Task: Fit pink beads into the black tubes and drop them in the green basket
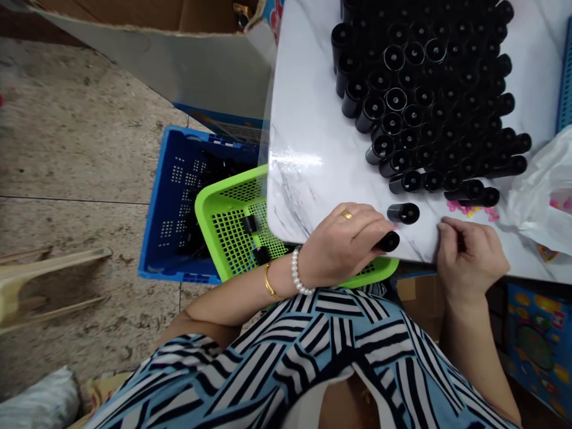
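Left hand (342, 244): fingers closed in a pinch on one black tube (390, 241), thumb below. Tube is at the table (308, 179) near edge, round end out past the fingertips, rest hidden by the fingers. Gold ring (346, 214) on that hand, pearl bracelet (295, 274) at the wrist, gold bangle (268, 281) just up the arm.

Right hand (473, 256): fingers curled in, thumb close to index, at the table edge. Can't tell if anything's inside the curl. Nearest to it: pink and yellow bits (491, 214), just beyond the knuckles.

One loose tube (403, 213) sits between the held one and the big cluster of tubes (410, 139), which fills the table's far part, packed close, round ends mostly facing camera. White plastic bag (540, 185) right of the cluster, more pink showing in it.

Green basket (208, 229) under the left forearm, two black pieces (249, 224) visible in it. Blue crate (152, 238) beside it, dark contents, can't resolve.

Writing: no brand on the tubes that I can make out. Carton (179, 71) has a small print block low on its side, too blurred. Printed box (538, 339) lower right: blue, colourful pictures, red patch with a white mark, not legible.
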Motion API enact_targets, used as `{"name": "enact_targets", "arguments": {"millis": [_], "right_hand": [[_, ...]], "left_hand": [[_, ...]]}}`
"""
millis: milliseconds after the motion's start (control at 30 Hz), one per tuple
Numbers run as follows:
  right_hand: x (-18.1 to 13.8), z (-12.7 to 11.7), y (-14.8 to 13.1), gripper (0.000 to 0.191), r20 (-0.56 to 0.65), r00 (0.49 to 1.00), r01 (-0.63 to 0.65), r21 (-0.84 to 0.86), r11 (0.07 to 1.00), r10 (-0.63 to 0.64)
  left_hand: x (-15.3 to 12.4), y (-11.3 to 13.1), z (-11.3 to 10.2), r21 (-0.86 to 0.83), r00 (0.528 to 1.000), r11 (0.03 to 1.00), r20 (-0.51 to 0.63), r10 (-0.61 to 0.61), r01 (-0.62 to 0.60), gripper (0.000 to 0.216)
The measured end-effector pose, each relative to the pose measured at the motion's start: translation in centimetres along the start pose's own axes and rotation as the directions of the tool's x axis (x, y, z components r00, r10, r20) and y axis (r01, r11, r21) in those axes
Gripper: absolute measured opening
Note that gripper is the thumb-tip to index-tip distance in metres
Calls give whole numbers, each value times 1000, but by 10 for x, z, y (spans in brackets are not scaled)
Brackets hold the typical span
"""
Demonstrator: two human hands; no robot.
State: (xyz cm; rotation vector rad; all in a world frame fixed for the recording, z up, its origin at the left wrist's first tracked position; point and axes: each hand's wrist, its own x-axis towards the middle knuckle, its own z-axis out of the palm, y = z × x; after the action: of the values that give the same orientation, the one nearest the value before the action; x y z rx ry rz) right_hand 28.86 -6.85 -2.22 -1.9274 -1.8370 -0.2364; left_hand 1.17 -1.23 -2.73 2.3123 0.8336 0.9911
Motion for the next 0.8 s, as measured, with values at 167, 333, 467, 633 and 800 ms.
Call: {"name": "enact_targets", "arguments": {"millis": [167, 333, 467, 633, 800], "right_hand": [[0, -14, 10, 19, 39, 999, -27, 165, 986, 21], [-21, -28, 6, 47, 146, 984, 87, 122, 989, -105], [-38, -29, 2, 67, 202, 967, 141, 74, 987, -154], [-39, -34, -3, 33, 237, 952, 133, 257, 957, -195], [-24, -42, -38, 11, 407, 913, -239, 576, 782, -21]], "left_hand": [[-1, -1, 1, 5, 1000, 1000, -22, -1, 1, 18], [-3, -1, 4, 5, 995, 999, -83, -50, 51, 16], [-2, -1, 3, -26, 997, 998, -64, -50, 49, 15], [1, -3, -1, -7, 999, 999, -13, -33, 33, 20], [1, -4, -2, -22, 998, 1000, 68, -14, 15, 22]]}}
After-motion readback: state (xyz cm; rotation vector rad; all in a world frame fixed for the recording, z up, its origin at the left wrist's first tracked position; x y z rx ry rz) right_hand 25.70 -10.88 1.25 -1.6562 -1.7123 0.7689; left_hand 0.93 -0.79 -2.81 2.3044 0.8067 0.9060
